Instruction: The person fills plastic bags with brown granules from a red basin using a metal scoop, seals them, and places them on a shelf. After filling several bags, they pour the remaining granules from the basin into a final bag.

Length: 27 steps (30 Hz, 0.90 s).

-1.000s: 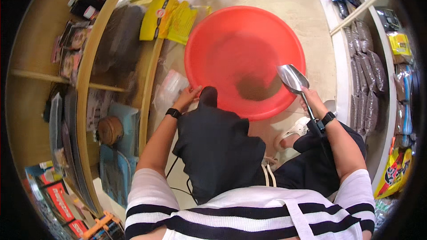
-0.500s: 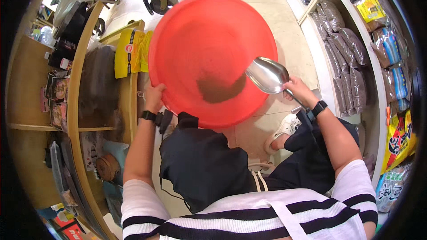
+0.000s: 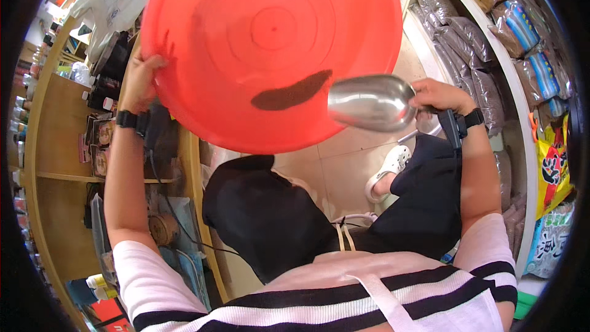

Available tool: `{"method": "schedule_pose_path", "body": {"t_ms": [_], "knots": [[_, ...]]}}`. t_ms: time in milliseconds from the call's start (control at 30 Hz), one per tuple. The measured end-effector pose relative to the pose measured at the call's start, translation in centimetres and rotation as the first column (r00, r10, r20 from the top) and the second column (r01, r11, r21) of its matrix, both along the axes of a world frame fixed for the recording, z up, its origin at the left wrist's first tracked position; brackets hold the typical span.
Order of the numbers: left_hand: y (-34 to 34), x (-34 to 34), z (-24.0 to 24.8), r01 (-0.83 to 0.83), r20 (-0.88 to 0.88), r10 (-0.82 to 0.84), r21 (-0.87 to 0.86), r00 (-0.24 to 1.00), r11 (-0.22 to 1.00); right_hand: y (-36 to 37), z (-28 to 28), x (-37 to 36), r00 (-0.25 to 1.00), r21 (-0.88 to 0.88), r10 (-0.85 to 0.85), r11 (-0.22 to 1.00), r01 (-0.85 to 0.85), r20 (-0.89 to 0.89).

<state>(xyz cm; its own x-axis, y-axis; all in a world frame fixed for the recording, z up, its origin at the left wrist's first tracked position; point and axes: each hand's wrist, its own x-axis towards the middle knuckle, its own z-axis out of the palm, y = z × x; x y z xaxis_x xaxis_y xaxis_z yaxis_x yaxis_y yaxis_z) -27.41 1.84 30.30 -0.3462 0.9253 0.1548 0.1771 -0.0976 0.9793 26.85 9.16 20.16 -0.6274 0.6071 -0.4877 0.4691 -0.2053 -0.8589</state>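
Note:
A large round red basin (image 3: 344, 12) fills the upper middle, raised and tipped toward me. My left hand (image 3: 144, 80) is closed on its left rim. In the basin's near part lies a thin curved strip of dark brown grains (image 3: 292, 92). My right hand (image 3: 437, 97) grips the handle of a shiny metal scoop (image 3: 372, 101). The scoop's mouth faces left over the basin's near right edge, close to the end of the grains. From this angle I cannot tell whether the scoop holds any grains or touches the basin.
On the right, a white shelf (image 3: 513, 43) bears stacked clear bags of brown grains (image 3: 464, 43) and a yellow bag (image 3: 553, 166). A wooden shelf (image 3: 55, 175) with packaged goods stands on the left, a white plastic bag (image 3: 114, 6) above it. My shoe (image 3: 390, 169) rests on the tiled floor.
The basin has come up and closer, tilting toward me, with my left hand on its rim. The grains have drawn into a narrower strip. The scoop has turned level, its mouth facing left.

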Motion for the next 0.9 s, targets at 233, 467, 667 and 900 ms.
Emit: {"method": "schedule_pose_path", "body": {"t_ms": [233, 467, 667, 900], "knots": [[-1.8, 1.8, 8.9, 0.141, -0.078, -0.133, 0.105, 0.988, 0.984, -2.8, -6.4, 3.1, 0.973, -0.405, 0.222, 0.896, -0.181, 0.058], [-5.3, 6.9, 19.0, 0.226, -0.262, -0.174, 0.182, 0.949, 0.957, -2.3, -6.7, 0.4, 0.943, -0.397, 0.295, 0.856, -0.332, -0.153], [-7.8, 9.5, 23.4, 0.312, -0.475, -0.206, 0.156, 0.855, 0.937, -4.8, -2.8, -0.5, 0.938, -0.302, 0.178, 0.915, -0.269, -0.296], [-10.5, 13.3, 27.2, 0.3, -0.805, -0.074, 0.133, 0.589, 0.945, -5.8, -1.5, -0.5, 0.921, -0.292, 0.091, 0.932, -0.213, -0.38]]}}
